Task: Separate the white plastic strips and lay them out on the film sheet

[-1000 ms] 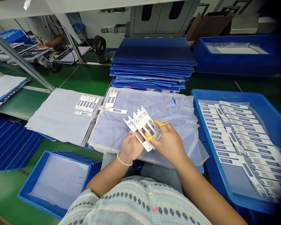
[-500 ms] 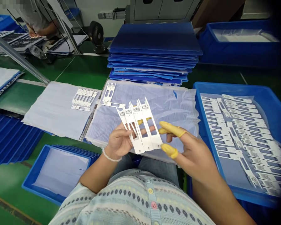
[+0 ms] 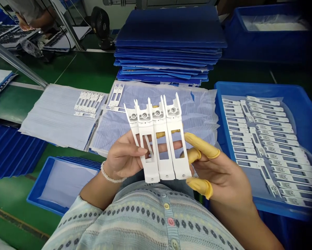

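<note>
Several white plastic frames point(image 3: 163, 168) stand fanned side by side in front of me, with long rectangular windows and a round boss near the upper end of each. My left hand point(image 3: 126, 152) grips them, its thumb in front and its other fingers behind, partly visible through the windows. Yellow finger cots also show behind the frames. At the right edge of the rightmost frame is my right hand point(image 3: 218, 166), with yellow cots on thumb and fingers. Its fingers are apart, and the tips are at or very close to that edge; whether they touch it I cannot tell.
More white frames lie in a blue tray point(image 3: 308, 114) on the right and on the white-covered stack point(image 3: 59, 111) at left. A stack of blue sheets point(image 3: 169, 27) stands behind. Lower left is another blue tray point(image 3: 33, 196). A co-worker's hands point(image 3: 24, 24) show at upper left.
The frames are nearer to me and turned more upright, their bosses now facing me. My right hand has come in with them and stays at the right edge. The view has tilted down slightly.
</note>
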`<state>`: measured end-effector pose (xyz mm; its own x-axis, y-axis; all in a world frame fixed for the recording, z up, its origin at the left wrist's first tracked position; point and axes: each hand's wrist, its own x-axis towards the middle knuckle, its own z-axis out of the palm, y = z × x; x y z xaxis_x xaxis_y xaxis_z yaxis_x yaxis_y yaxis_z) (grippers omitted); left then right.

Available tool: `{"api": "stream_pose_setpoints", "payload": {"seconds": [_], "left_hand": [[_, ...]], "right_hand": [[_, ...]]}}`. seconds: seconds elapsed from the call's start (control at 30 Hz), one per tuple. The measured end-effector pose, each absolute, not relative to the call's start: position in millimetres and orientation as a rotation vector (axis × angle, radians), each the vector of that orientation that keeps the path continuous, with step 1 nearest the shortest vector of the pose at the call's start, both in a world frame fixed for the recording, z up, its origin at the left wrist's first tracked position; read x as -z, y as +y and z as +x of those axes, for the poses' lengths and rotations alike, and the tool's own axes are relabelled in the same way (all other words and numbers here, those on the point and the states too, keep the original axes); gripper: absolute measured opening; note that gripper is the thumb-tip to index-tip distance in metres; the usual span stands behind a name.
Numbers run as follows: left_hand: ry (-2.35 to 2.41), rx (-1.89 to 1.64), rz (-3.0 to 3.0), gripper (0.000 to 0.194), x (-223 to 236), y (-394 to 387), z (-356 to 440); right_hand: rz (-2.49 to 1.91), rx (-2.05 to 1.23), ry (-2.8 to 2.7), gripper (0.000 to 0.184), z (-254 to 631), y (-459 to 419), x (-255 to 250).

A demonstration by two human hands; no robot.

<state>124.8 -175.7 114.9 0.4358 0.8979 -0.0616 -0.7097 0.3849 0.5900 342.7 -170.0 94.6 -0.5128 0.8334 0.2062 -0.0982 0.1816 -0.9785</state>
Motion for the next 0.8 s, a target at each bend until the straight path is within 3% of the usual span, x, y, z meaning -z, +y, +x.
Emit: {"api": "stream_pose_setpoints", "payload": {"seconds": [0.3,0.5,0.8], "left_hand": [[0.478,-1.019,0.588,0.079,-125,-181,122],[0.389,-0.991,0.610,0.042,-126,-186,116],[0.332,-0.992,0.562,0.043,-119,-189,115]], "right_hand": [[-0.516,-1.465,-1.753,0.070,349,-171,-98],[-0.523,-1.413,-1.773,0.069,347,-176,-104],[-0.465,-1.310,-1.879,0.067,342,-176,-99]]}}
